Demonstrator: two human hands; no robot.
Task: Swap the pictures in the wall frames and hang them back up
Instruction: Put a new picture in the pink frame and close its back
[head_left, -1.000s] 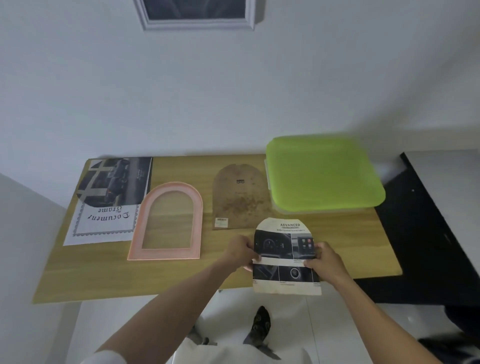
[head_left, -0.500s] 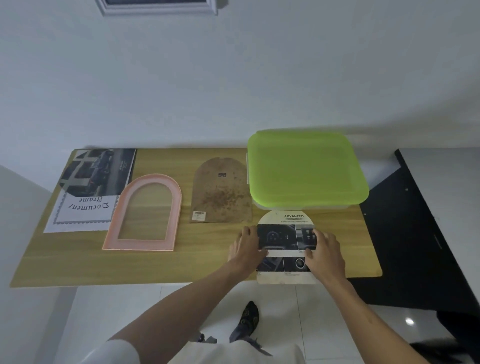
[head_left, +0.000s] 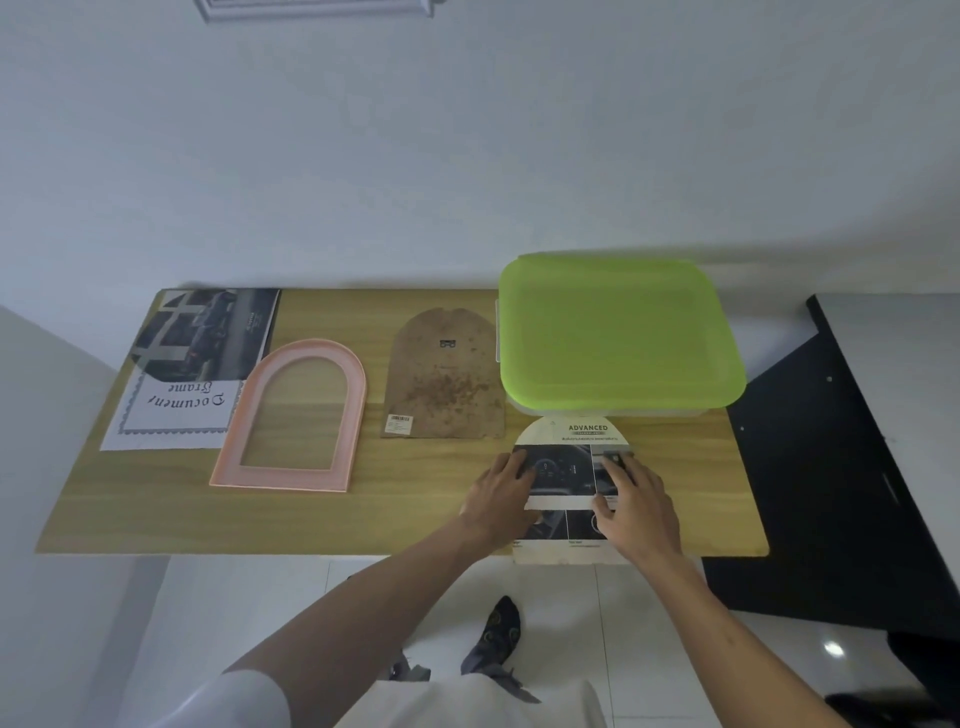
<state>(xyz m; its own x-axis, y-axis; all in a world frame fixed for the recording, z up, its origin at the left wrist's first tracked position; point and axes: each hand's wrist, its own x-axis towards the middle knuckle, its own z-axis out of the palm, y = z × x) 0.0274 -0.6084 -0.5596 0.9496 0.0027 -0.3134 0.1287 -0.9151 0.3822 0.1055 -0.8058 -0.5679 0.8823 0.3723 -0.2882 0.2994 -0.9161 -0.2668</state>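
Pressing arched pic flat w/ both hands open, green-lidded box touching its top.

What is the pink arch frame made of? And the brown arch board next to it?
The pink arch-shaped frame looks like matte plastic or painted wood; its even colour leaves that open. The table's grain shows through its middle. The brown arch-shaped backing board looks like pressed fibreboard: dull, speckled and rough, with a small metal hanger and a barcode sticker.
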